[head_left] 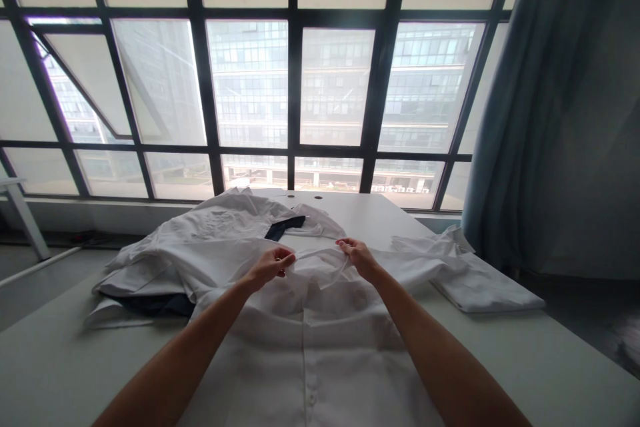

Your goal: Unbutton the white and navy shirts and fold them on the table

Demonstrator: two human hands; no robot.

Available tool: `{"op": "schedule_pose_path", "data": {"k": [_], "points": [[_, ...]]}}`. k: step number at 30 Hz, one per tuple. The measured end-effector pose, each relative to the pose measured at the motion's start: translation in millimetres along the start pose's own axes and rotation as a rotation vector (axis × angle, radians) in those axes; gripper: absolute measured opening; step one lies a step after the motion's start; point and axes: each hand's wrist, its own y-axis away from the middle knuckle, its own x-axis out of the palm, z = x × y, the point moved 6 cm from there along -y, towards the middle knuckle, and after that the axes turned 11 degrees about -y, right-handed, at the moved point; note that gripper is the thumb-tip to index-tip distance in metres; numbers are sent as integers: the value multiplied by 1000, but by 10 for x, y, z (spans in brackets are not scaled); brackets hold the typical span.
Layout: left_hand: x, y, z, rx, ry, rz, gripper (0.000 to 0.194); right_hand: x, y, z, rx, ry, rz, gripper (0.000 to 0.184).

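A white button-up shirt (345,353) lies on the table in front of me, its button placket running down the middle toward me. My left hand (273,264) pinches the shirt's fabric near its far end, fingers closed. To the right, my right hand (356,255) grips another part of the same shirt between thumb and fingers. The cloth between the two hands is lifted and creased. One sleeve (420,265) stretches off to the right. Beyond my left hand is a heap of white garments (200,233), with a dark navy piece (285,227) showing at its right side.
A folded stack of white cloth (485,287) sits on the right of the white table (50,367). More navy fabric (155,305) pokes out under the heap's left side. Large windows (250,80) stand behind the table, and a grey-blue curtain (530,113) hangs at the right.
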Motion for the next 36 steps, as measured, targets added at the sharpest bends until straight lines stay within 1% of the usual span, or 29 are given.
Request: {"op": "schedule_pose_path", "data": {"k": [4,6,8,13,15,17,21,24,26,28,31,33,36], "points": [[4,19,70,-107,200,183,50,-41,-30,-23,-20,-49,-39,31],[10,21,67,-100,314,225,52,-52,-35,-35,-19,-57,-45,32],[19,13,44,-54,419,214,54,-59,-37,-49,-10,-72,-48,33],[116,-5,-15,61,654,128,63,-52,-35,-79,23,-129,-44,32],[171,-6,-31,82,661,125,68,-45,-35,-76,24,-158,-44,31],[199,-7,-41,98,602,114,72,-37,-37,-59,14,-189,-46,31],[168,-4,-14,90,420,62,74,-28,-39,-8,-21,-251,-62,31],[165,-3,26,57,332,93,75,-20,-33,21,-43,-283,-79,32],[178,-7,30,51,345,115,77,-10,-22,32,-47,-293,-86,33],[199,-12,9,57,405,123,80,2,-6,41,-47,-298,-90,35],[227,-8,-56,76,522,94,82,32,25,58,-36,-291,-75,36],[254,7,-94,70,577,82,80,54,43,68,-24,-261,-58,37],[284,30,-100,26,585,64,73,65,57,80,-27,-179,-56,38]]}}
